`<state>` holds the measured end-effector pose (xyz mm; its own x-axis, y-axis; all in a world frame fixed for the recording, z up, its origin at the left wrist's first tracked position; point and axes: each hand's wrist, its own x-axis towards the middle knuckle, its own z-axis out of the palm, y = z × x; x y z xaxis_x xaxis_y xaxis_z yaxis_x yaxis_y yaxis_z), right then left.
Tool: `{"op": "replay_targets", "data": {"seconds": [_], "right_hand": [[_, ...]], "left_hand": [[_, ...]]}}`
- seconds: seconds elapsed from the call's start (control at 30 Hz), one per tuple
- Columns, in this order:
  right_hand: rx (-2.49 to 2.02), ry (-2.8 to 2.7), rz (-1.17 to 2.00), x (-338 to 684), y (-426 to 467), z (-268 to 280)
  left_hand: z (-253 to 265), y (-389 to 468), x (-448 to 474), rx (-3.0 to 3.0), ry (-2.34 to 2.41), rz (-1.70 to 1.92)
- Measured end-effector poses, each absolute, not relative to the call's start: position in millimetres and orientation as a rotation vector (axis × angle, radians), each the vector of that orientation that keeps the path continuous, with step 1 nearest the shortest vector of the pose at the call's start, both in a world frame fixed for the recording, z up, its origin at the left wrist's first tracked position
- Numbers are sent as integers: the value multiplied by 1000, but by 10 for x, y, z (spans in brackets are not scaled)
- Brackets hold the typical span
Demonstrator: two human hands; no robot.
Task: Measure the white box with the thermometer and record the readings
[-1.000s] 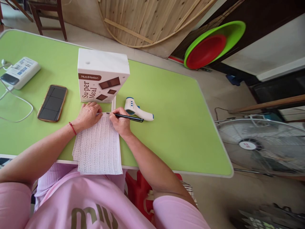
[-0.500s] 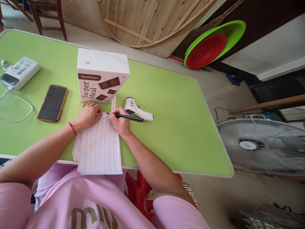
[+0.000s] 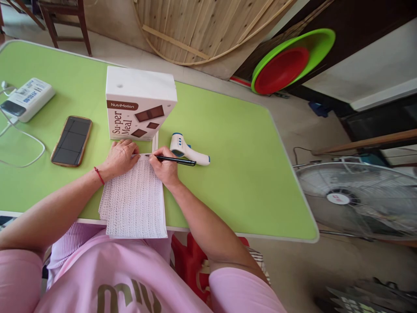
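A sheaf of paper (image 3: 135, 202) densely covered in handwritten rows lies on the table before me, its lower edge overhanging the front. My left hand (image 3: 122, 157) rests on the top left of the paper, its bent fingers close together, with the thumb at the top edge. Beside it, my right hand (image 3: 165, 167) is closed round a black pen (image 3: 177, 161); the pen's tip points left at the paper's top line. A white box (image 3: 140, 102) labelled NutriMotion stands upright just beyond both hands. Right of it lies a white-and-blue infrared thermometer (image 3: 190, 151).
On the green table (image 3: 234, 182), a smartphone (image 3: 72, 141) and a white power bank (image 3: 28, 100) with a cable lie to the left. A large fan (image 3: 339, 198) stands past the right edge. Green and red basins (image 3: 282, 69) lean at the back right.
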<state>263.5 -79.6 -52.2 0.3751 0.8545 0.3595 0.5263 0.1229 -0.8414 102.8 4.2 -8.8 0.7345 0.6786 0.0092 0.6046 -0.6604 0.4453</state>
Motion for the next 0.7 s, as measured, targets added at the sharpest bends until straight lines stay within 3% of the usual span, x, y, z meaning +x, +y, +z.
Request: {"op": "replay_targets", "data": {"seconds": [0.7], "right_hand": [[-1475,-1258,383,2619,-803,-526]], "left_hand": [[-84,41,1033,2515,988,230]]}}
